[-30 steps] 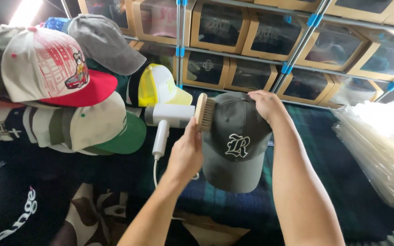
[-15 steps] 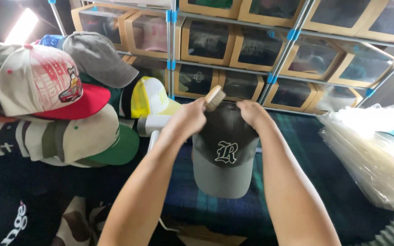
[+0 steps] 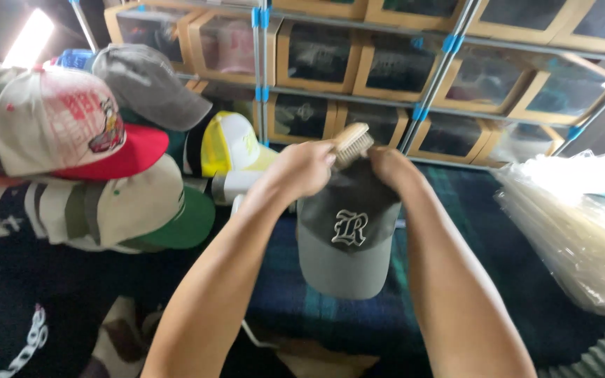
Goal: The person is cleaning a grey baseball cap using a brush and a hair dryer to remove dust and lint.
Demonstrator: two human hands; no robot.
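This looks like a cap seller's stockroom or small shop. Metal shelving (image 3: 263, 63) holds rows of windowed cardboard boxes (image 3: 316, 56), each with a cap inside, while loose caps (image 3: 71, 140) pile up on the left. A stack of clear plastic bags (image 3: 568, 224) lies on the plaid cloth (image 3: 470, 231) at the right

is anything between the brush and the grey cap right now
Nothing visible does. The left hand holds the wooden brush with its bristles right at the crown of the grey cap, which the right hand holds from behind.
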